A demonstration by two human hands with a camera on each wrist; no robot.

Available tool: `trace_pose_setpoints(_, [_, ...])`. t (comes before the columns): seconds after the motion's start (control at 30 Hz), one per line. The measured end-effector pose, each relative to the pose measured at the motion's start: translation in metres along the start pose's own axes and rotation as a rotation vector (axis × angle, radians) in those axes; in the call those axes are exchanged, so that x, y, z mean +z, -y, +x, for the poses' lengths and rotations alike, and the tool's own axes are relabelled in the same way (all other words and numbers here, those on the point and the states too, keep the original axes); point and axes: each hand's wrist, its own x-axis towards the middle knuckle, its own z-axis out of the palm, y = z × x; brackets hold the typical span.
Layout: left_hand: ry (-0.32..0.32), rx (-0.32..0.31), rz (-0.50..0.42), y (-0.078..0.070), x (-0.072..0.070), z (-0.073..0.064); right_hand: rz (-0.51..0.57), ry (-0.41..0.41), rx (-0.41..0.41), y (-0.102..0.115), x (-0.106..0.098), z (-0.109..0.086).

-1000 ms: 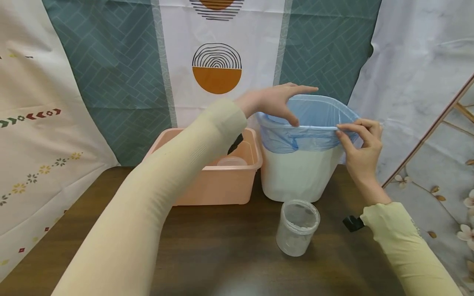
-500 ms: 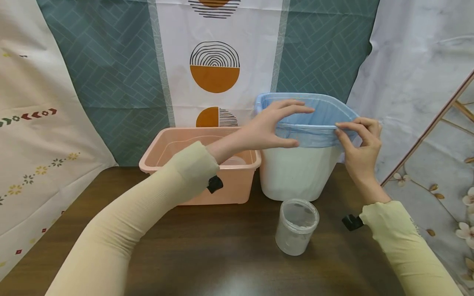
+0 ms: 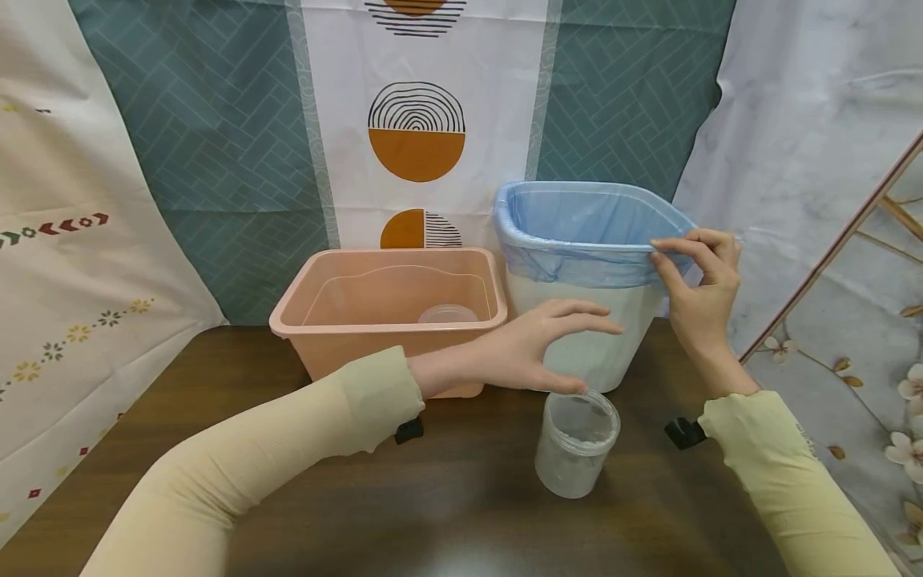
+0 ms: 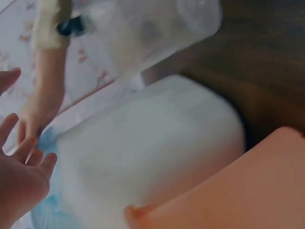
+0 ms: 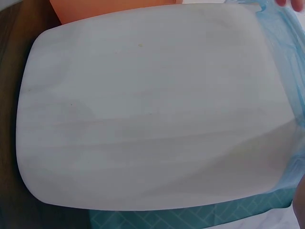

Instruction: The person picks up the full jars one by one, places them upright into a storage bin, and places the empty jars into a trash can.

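Note:
A white trash bin [image 3: 636,311] stands at the back right, a blue trash bag [image 3: 577,266] lining it and folded down over its rim. My right hand [image 3: 701,290] pinches the bag's edge at the right of the front rim. In front of the bin my left hand [image 3: 537,346] hovers with fingers extended and holds nothing; in the head view its thumb overlaps the top of a clear plastic jar [image 3: 573,461]. Whether it touches the jar, I cannot tell. The jar is upright and lidless on the table. In the left wrist view the bin [image 4: 152,138] lies beyond the left hand [image 4: 21,183].
A pink plastic basin [image 3: 389,328] stands to the left of the bin, close beside it, with a round clear lid-like piece [image 3: 447,313] inside. The dark wooden table [image 3: 433,497] extends toward me. Patterned cloths [image 3: 238,144] hang behind and at both sides.
My left hand has come down from the bin's rim to just above the jar. The bag's front fold looks smoother. My right hand has stayed at the rim.

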Motion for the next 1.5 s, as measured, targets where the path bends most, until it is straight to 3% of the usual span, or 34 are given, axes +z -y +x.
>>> trace_pose_setpoints(0.13, [0.088, -0.02, -0.009, 0.003, 0.017, -0.009, 0.007, -0.006, 0.003, 0.002, 0.001, 0.0])
trace_pose_setpoints(0.47, [0.233, -0.071, -0.003, 0.01, 0.059, -0.031, 0.045, -0.014, 0.015, 0.026, 0.003, 0.001])
trace_pose_setpoints(0.63, [0.231, -0.087, 0.015, 0.009, 0.07, -0.035, 0.046, -0.015, 0.009, 0.03, 0.003, 0.001])
trace_pose_setpoints(0.83, [0.198, -0.089, 0.045, 0.013, 0.074, -0.03, 0.049, -0.014, 0.009, 0.03, 0.003, 0.001])
trace_pose_setpoints(1.17, [0.284, -0.11, 0.066, 0.01, 0.063, -0.012, 0.054, -0.022, 0.002, 0.03, 0.003, 0.002])
trace_pose_setpoints(1.5, [0.342, -0.12, 0.096, 0.007, 0.056, -0.004, 0.045, -0.007, 0.017, 0.028, 0.002, 0.001])
